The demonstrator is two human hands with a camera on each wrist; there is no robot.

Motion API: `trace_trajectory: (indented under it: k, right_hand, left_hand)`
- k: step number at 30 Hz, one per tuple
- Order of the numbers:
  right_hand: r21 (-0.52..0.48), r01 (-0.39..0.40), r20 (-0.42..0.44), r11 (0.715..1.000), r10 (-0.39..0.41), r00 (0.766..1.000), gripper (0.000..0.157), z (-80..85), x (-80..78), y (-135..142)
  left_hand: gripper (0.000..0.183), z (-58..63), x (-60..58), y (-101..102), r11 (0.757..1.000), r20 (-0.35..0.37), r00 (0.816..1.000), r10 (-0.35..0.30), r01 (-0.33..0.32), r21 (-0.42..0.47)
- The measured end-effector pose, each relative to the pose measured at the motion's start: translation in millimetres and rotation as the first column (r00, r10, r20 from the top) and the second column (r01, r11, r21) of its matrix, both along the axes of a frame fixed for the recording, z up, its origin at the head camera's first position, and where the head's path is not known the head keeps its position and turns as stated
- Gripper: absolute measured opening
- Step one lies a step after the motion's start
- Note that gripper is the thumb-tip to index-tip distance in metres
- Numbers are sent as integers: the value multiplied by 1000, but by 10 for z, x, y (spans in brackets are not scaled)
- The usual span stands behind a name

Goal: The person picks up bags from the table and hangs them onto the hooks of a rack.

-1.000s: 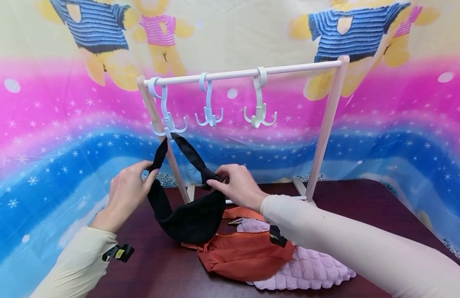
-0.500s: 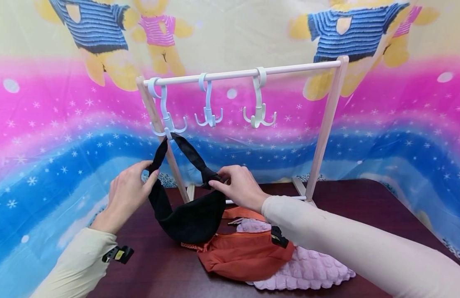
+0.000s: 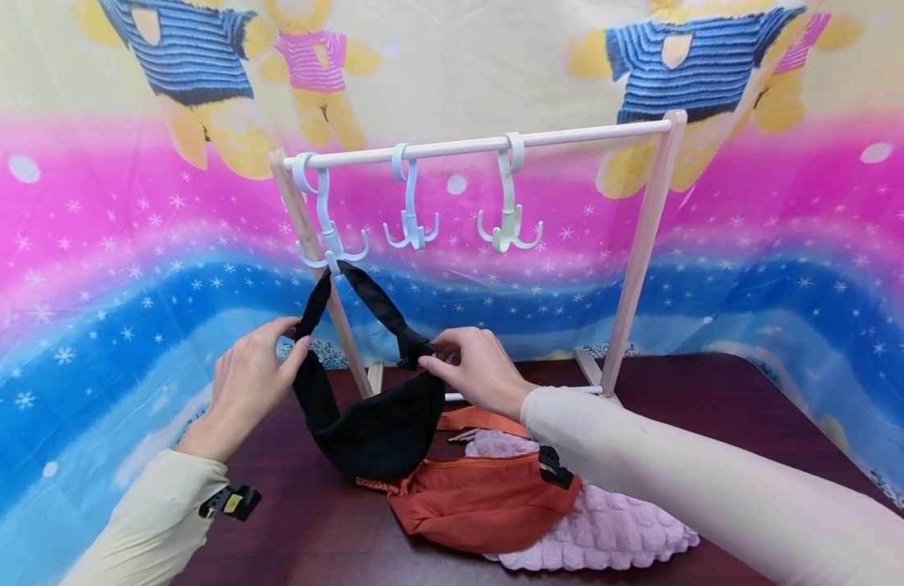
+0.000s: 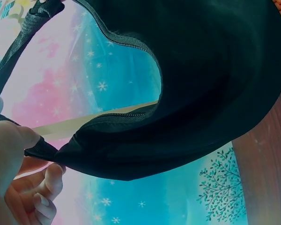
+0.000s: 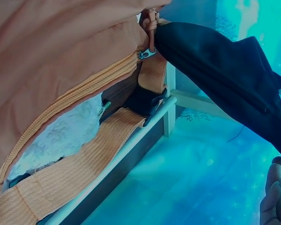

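A black waist bag [image 3: 382,431] hangs by its strap [image 3: 371,297] from the leftmost white multi-prong hook [image 3: 331,244]. My left hand [image 3: 250,382] pinches the left side of the strap between thumb and fingers; the left wrist view shows this grip and the bag's zipper [image 4: 124,43] close up. On the other side, my right hand [image 3: 484,370] pinches the strap where it bunches near the bag's right end. Only a few right fingers [image 5: 274,194] show in the right wrist view. The bag's lower edge is close to an orange waist bag [image 3: 488,505] on the table.
A wooden rack [image 3: 645,252] stands on the dark red table [image 3: 715,431]. Two more multi-prong hooks, a middle hook [image 3: 410,216] and a right hook [image 3: 508,212], hang from its bar. A pink bumpy-textured item [image 3: 613,529] lies partly under the orange bag. A patterned cloth [image 3: 129,268] surrounds the table.
My right hand has shifted slightly to the right, with that side of the strap following. The left hand keeps its grip, and the strap stays on the hook.
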State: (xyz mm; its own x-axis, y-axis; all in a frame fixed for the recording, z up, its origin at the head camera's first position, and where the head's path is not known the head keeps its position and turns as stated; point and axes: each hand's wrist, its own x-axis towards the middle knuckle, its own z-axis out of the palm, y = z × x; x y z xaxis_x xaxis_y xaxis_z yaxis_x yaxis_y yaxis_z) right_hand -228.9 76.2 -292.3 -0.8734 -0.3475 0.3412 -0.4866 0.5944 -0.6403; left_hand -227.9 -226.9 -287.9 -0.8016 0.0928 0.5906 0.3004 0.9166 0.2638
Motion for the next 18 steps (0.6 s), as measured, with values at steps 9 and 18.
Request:
trace_trajectory:
  k: [9,18]
  right_hand:
    - [9,8,-9,1000,-8,1000,22,-9,-7,43]
    - [0,7,-32,1000,-7,999,20,-37,14,116]
  left_hand:
    - [34,-11,7,-44,1000,-25,1000,5,-5,8]
    - [33,-36,31,-87,1000,-36,999,7,-6,21]
